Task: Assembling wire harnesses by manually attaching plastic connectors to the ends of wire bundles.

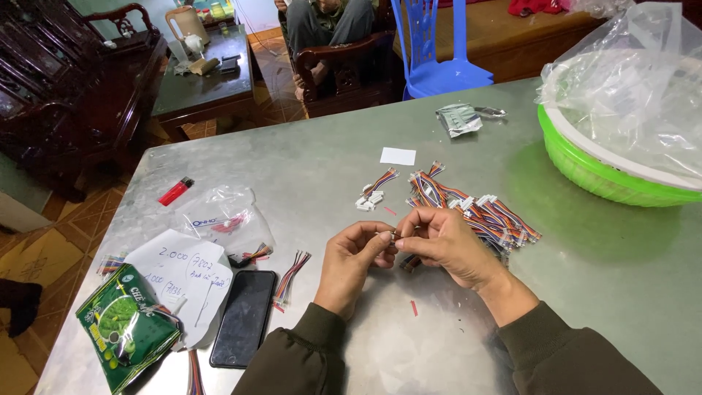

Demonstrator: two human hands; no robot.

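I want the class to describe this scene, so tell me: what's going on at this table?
A person seated at a metal table pinches a small wire connector between the left hand and right hand. Just beyond the hands lies a pile of multicoloured wire harnesses, with a smaller bunch beside it. A black phone, a red lighter and a green basket also sit on the table.

Dark carved armchairs [51,80], blue plastic chair [439,51]

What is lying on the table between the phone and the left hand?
A small bundle of coloured wires lies between the phone and the left hand, in the head view.
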